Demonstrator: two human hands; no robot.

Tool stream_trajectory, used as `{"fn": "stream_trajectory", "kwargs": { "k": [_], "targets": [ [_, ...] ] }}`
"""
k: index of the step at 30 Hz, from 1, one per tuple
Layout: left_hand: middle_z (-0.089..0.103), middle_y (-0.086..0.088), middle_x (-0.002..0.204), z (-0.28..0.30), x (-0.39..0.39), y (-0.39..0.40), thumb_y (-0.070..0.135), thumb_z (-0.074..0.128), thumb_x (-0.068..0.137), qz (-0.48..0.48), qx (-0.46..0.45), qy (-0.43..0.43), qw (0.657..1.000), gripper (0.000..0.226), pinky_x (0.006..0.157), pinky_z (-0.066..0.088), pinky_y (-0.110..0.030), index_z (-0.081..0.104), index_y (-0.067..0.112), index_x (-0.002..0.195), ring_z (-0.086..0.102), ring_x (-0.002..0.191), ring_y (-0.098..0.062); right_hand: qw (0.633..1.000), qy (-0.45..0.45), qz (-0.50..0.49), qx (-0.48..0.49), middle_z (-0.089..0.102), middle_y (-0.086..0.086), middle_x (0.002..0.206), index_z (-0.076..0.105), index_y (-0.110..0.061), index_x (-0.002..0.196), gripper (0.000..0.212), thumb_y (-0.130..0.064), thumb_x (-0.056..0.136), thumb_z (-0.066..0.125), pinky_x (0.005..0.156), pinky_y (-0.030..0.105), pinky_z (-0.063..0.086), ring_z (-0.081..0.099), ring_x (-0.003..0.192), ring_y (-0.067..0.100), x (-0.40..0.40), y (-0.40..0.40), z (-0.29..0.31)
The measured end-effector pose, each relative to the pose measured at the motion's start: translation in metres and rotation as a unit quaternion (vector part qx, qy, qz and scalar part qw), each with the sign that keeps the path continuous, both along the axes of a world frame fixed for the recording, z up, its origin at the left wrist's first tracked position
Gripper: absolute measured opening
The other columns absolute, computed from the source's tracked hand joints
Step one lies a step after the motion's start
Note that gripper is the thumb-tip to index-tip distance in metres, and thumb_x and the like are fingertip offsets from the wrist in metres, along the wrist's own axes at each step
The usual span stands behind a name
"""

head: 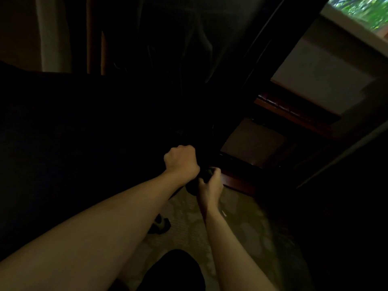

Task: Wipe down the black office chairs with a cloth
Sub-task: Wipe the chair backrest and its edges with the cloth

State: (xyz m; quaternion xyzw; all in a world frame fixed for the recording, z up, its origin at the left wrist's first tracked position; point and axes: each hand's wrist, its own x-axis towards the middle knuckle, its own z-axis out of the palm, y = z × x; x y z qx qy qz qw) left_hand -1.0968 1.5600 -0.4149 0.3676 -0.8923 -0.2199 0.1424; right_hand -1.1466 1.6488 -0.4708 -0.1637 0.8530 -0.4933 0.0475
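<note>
My left arm reaches forward and slightly right, bare to above the elbow, with the wrist bent down. My left hand point(181, 159) is closed into a fist, knuckles up, pressed against a dark mass in front of it. Whether that fist grips part of the chair or a fold of cloth I cannot tell; the light is too low.

My right arm comes up from the lower right, forearm nearly upright in the view. My right hand point(210, 183) sits just below and to the right of the left, the two nearly touching. Its fingers curl around a dark bunched object point(194, 186), soft in outline, which may be the cloth; the colour and texture do not show.

The black chair point(63, 133) fills the left and centre of the view as one large dark shape. Both hands work at its right edge, near its lower part. Individual parts of the chair cannot be made out.

Under the hands lies a pale patterned carpet point(241, 227). To the right stands a reddish-brown wooden frame point(294, 111) with lighter panels. A window point(363, 13) showing green leaves is at the top right corner. A dark-clad knee point(176, 269) shows at the bottom centre.
</note>
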Motion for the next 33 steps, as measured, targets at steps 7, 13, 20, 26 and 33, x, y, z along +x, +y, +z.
{"fn": "stream_trajectory", "kwargs": {
  "k": [7, 13, 20, 26, 33],
  "targets": [
    [0.062, 0.000, 0.093, -0.003, 0.042, -0.048, 0.024, 0.066, 0.093, -0.034, 0.164, 0.192, 0.967, 0.017, 0.074, 0.046, -0.026, 0.066, 0.016, 0.108, 0.060, 0.092, -0.018, 0.960, 0.226, -0.032, 0.160, 0.045, -0.005, 0.096, 0.062, -0.027, 0.098, 0.015, -0.041, 0.092, 0.063, 0.061, 0.021, 0.037, 0.046, 0.081, 0.008, 0.029, 0.021, 0.031],
    [0.068, -0.004, 0.092, 0.000, 0.037, -0.045, 0.009, 0.059, 0.098, -0.023, 0.366, 0.292, 0.883, 0.015, 0.056, 0.055, -0.016, 0.058, 0.017, 0.110, 0.069, 0.064, -0.007, 0.986, 0.146, -0.070, 0.046, 0.051, -0.004, 0.095, 0.065, -0.019, 0.104, 0.011, -0.019, 0.093, 0.065, 0.061, 0.006, 0.036, 0.048, 0.075, 0.000, 0.045, -0.006, 0.048],
    [0.065, -0.007, 0.109, -0.006, 0.010, -0.059, 0.006, 0.057, 0.097, 0.021, 0.438, 0.310, 0.844, 0.018, 0.081, 0.061, -0.037, 0.061, 0.016, 0.112, 0.066, 0.095, -0.021, 0.991, 0.063, -0.108, -0.042, 0.062, -0.006, 0.091, 0.060, -0.024, 0.100, 0.009, -0.021, 0.093, 0.064, 0.066, 0.021, 0.048, 0.062, 0.088, 0.012, 0.039, -0.029, 0.044],
    [0.067, -0.008, 0.099, -0.013, -0.006, -0.082, 0.011, 0.057, 0.096, 0.088, 0.433, 0.307, 0.843, 0.008, 0.083, 0.060, -0.041, 0.063, 0.014, 0.101, 0.066, 0.090, -0.023, 0.986, 0.144, -0.086, 0.018, 0.066, -0.002, 0.102, 0.063, -0.020, 0.113, 0.020, -0.025, 0.094, 0.062, 0.079, 0.039, 0.056, 0.063, 0.092, 0.014, 0.046, -0.052, 0.036],
    [0.066, -0.010, 0.102, -0.011, -0.018, -0.110, 0.011, 0.051, 0.098, 0.167, 0.495, 0.364, 0.771, 0.008, 0.082, 0.061, -0.042, 0.059, 0.011, 0.097, 0.066, 0.091, -0.023, 0.984, 0.159, -0.028, 0.076, 0.065, 0.001, 0.111, 0.062, -0.020, 0.119, 0.023, -0.018, 0.097, 0.058, 0.080, 0.034, 0.052, 0.063, 0.100, 0.019, 0.034, -0.089, 0.038]
  ]
}}
